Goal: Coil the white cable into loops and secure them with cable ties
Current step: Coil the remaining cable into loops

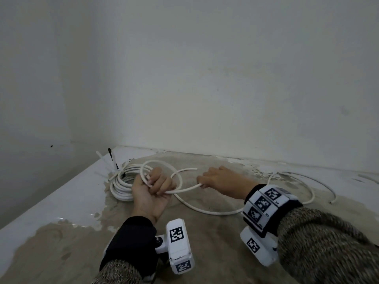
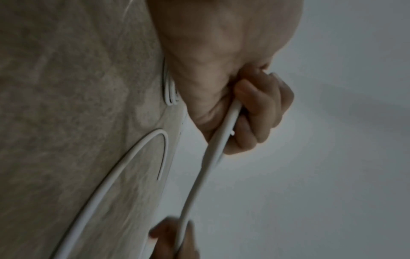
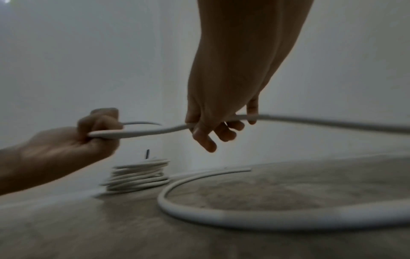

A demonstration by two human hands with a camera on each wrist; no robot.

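Note:
A loose white cable curves over the worn tabletop. My left hand grips a loop of it, fingers curled round the strand, above the table. A short stretch of cable runs from there to my right hand, which holds it between thumb and fingers. Behind the left hand lies a finished white coil, also seen as a stack of turns in the right wrist view. White cable ties and one black tie lie at the coil's far side.
The table stands in a corner, with pale walls close behind and to the left. More cable loops out to the right, ending in a free tip. Another free end rests on the table near the coil.

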